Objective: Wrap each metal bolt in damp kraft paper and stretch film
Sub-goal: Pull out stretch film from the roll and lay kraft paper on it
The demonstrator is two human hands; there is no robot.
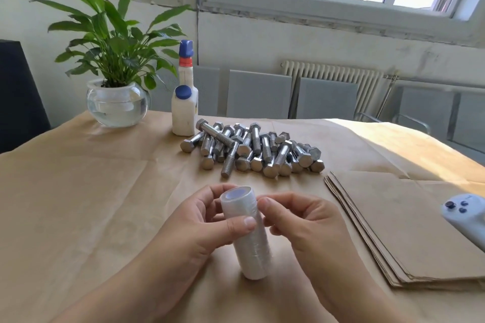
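Dozens of metal bolts (252,148) lie heaped at the middle of the paper-covered table (78,191), well beyond my hands, some stacked across others. Near me, my left hand (194,228) grips a roll of stretch film (249,241) that stands upright, tilted slightly, its lower end close to or on the table; fingers curl behind it and the thumb presses its front. My right hand (301,220) sits just beside the roll's upper part, thumb and forefinger pinched together at the film's surface; whether they have hold of a loose edge I cannot tell. To the right, a stack of kraft paper sheets (409,228) lies flat, its near corner fanned, nothing between it and my hands. At the far right edge a pale device with dark buttons (464,211) rests partly on the stack. Far left, a round glass bowl (116,106) holds clear water and a white inner pot carrying a leafy green plant (110,34). Just left of the bolts stands a white bottle (184,110) with blue caps, its contents hidden. Grey chairs (258,93) and a radiator (333,73) line the far wall.
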